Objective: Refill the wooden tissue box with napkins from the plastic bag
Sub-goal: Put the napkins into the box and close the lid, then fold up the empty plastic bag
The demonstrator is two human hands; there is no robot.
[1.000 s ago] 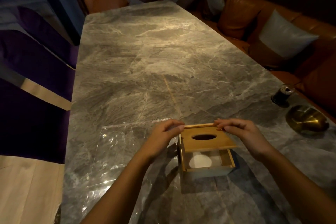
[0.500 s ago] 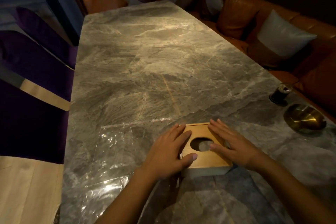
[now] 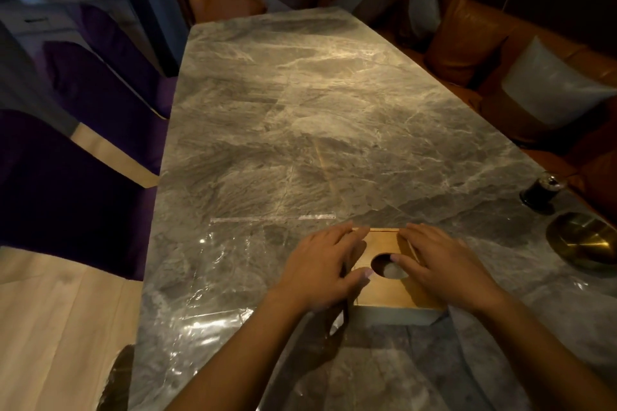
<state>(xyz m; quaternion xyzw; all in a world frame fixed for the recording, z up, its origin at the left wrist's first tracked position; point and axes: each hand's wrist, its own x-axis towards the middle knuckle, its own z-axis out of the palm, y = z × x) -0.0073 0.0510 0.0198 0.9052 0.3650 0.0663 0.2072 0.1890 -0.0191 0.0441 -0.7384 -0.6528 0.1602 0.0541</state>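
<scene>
Left hand [image 3: 322, 272] and right hand [image 3: 440, 272] lie flat on wooden tissue box [image 3: 389, 290]

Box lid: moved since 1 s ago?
Yes. The lid has dropped flat onto the wooden tissue box, which sits on the marble table; before, its near edge was raised, showing the napkins inside.

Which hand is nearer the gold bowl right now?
Right. The right hand rests on the box lid, on the side toward the bowl; the left hand is across the box.

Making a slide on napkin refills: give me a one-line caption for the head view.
Both hands, left hand and right hand, rest flat on the closed wooden tissue box on a marble table.
</scene>
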